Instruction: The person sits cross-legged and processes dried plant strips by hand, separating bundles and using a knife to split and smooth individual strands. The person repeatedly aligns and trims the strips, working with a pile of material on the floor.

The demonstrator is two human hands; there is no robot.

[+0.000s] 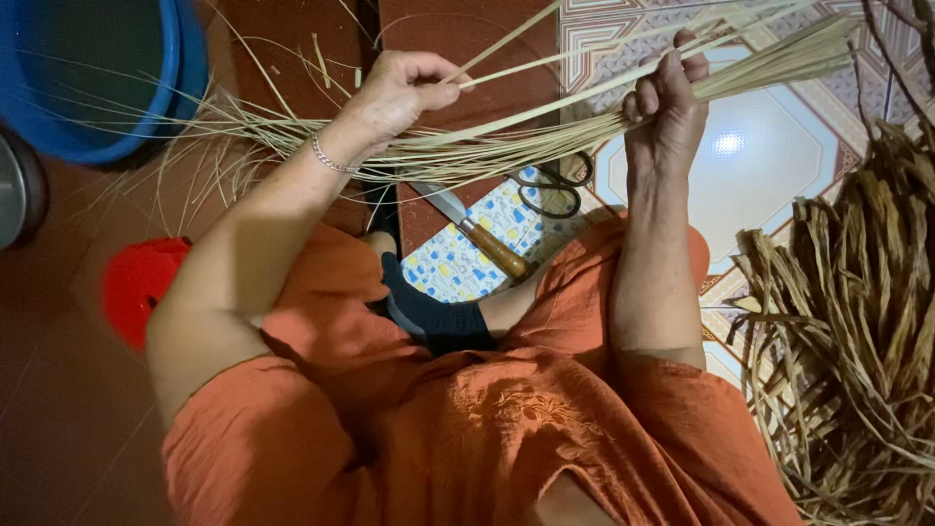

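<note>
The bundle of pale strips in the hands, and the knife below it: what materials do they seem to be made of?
The bundle of strips looks like dried plant fibre, perhaps split reed or bamboo: pale straw colour, matte, thin and flat, frayed at the ends. The right hand grips it; the left hand pinches single strips. The knife seems to have a grey metal blade and a brown, glossy handle, probably wood.

orange short-sleeved garment (458, 419) | silver bracelet (329, 161), left wrist | dark sock (429, 312)

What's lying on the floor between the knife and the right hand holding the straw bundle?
In the head view, dark-handled scissors lie between the knife and the right hand.
</note>
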